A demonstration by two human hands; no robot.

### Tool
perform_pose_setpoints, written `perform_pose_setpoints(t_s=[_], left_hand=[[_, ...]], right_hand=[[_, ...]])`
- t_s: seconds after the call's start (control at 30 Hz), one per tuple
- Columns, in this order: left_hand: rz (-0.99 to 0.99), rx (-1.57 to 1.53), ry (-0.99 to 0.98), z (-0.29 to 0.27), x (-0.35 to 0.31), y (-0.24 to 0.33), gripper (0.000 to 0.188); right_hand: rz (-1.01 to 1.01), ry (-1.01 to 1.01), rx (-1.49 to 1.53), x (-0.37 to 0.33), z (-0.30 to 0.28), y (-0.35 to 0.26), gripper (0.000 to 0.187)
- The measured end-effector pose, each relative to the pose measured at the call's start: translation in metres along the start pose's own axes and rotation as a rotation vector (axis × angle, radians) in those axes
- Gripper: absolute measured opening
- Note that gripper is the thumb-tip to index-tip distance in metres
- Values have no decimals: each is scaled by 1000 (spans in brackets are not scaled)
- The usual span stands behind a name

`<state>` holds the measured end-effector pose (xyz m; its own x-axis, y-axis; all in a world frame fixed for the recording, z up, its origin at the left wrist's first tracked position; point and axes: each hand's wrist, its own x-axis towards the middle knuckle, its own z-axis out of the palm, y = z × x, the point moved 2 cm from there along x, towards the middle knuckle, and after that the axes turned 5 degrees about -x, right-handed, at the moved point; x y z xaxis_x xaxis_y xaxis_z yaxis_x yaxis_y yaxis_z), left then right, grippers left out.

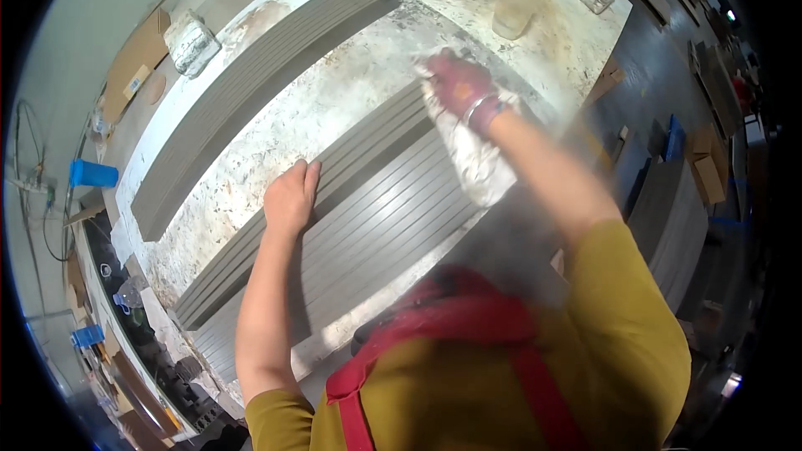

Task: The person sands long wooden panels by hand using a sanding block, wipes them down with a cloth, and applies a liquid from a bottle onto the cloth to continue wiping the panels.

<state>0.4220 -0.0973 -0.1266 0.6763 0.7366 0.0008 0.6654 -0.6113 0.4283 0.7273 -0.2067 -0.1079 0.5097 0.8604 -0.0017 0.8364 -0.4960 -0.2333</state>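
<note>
**On a stained counter: two hands at a near row of grey strips**

Across the mottled white counter point(259, 169), its surface blotched with dark flecks and rusty stains, long grey pieces are lying in groups. The near row of strips point(368, 150) is running diagonally across the middle, in front of the person; its slender, straight-edged members are lying side by side, dark seams dividing their matte upper faces. Just beside it, on the person's side, a lower ribbed layer point(393, 196) is showing many parallel lines and catching a bright, satiny sheen. Farther off, a second row of strips point(251, 75) is lying apart, appearing bowed toward the picture's rim.

The bare left hand point(288, 196) is resting on the near row, its visible fingers lying together; whether they are gripping, one cannot tell, the thumb being hidden. At the row's far right end, the right hand point(464, 88), wearing a reddish glove, is clamping its fingers on a crumpled white cloth point(476, 159), which is hanging in soft folds over the ribbed layer's end.
</note>
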Motion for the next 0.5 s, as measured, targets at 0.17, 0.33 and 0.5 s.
perform_pose_setpoints(t_s=[0.17,0.33,0.5], left_hand=[[-11,58,-1,-2,2,4,39],[-3,48,8,1,-1,-1,37],[-6,41,26,1,1,-1,38]], right_hand=[[22,75,-93,19,-16,27,25],[-81,31,-99,12,-1,2,27],[106,100,-52,33,-16,39,25]])
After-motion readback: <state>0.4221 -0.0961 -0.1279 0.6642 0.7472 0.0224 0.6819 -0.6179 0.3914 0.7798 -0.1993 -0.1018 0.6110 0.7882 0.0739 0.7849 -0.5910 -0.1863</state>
